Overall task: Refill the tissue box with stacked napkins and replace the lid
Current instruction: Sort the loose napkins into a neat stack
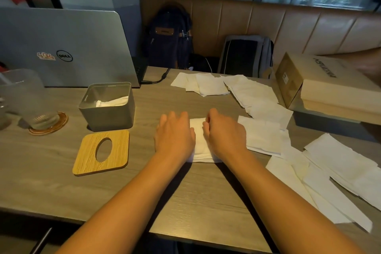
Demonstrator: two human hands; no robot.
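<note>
A small stack of folded white napkins (pixel 199 140) lies on the wooden table between my hands. My left hand (pixel 175 133) rests flat on its left side with fingers straight. My right hand (pixel 223 132) covers its right side, fingers curled down at the stack's far edge. The grey tissue box (pixel 107 116) stands open to the left with a few napkins inside. Its wooden lid (pixel 101 153), with an oval slot, lies flat on the table in front of the box.
Several loose napkins (pixel 257 97) spread across the table's right side. A cardboard box (pixel 329 86) sits at the far right. A Dell laptop (pixel 64 47) and a glass on a coaster (pixel 39 107) stand at the left. Backpacks (pixel 169 35) lean on the bench behind.
</note>
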